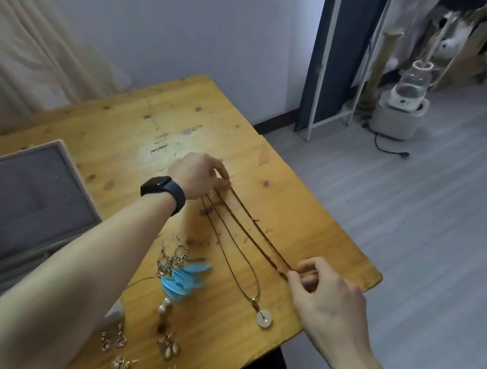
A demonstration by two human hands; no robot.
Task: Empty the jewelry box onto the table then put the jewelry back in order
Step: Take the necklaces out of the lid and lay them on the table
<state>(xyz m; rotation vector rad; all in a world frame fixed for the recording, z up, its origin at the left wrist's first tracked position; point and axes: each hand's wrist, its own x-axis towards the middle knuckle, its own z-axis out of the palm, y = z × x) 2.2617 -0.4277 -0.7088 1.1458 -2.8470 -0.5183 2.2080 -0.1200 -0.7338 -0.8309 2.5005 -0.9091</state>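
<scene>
Necklace [258, 241] taut between left hand [198, 176], right hand [329, 301] by table edge [362, 265]

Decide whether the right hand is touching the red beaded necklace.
Touching. The head view shows the right hand pinching the red beaded necklace between thumb and forefinger.

the table [155, 124] is honey-yellow wood with dark knots and a pale worn patch. the jewelry box [18, 195] on the left is lined in grey. to the right lies a red-brown necklace [251, 235]; nearer are sky-blue feather earrings [184, 280], a cream ring pendant [264, 318] and a black wristband [163, 192].
</scene>
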